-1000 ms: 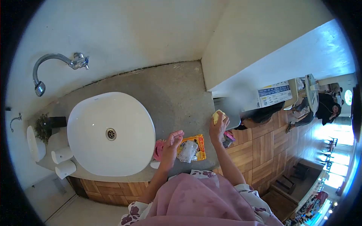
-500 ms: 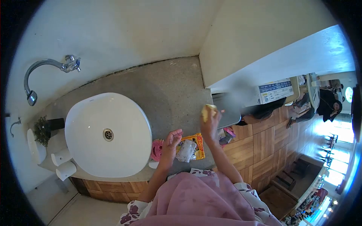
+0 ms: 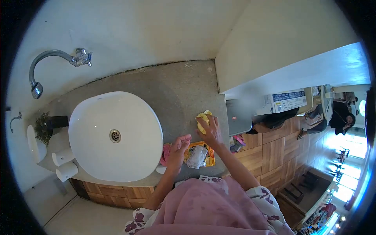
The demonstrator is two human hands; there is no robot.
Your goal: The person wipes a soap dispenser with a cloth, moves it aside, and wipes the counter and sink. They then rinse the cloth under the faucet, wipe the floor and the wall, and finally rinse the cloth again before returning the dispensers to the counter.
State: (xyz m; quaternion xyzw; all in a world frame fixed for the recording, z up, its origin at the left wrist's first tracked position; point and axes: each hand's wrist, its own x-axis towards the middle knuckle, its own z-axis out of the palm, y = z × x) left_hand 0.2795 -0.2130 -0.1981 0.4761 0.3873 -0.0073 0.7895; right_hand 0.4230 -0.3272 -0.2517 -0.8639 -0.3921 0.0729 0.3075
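My right hand (image 3: 210,132) presses a crumpled yellow cloth (image 3: 202,120) onto the grey countertop (image 3: 178,94), fingers closed over it. To the right of the white basin (image 3: 90,133), my left hand (image 3: 179,147) is raised above the counter with its fingers apart and holds nothing. Partly hidden behind my left wrist lies a pink thing (image 3: 166,152), perhaps a scrubber. Between my forearms, near the counter's front edge, are an orange-yellow printed packet (image 3: 210,156) and a crumpled clear plastic wrapper (image 3: 197,157) on top of it.
A curved tap (image 3: 51,55) projects from the wall. Left of the basin stand a potted plant (image 3: 44,129) and two white rolls (image 3: 62,156). A grey panel or lid (image 3: 238,120) and a printed box (image 3: 288,101) are at the right. People are farther off.
My right hand has moved left with the yellow cloth, from the counter's right end toward its middle. My left hand has stayed nearly in place.
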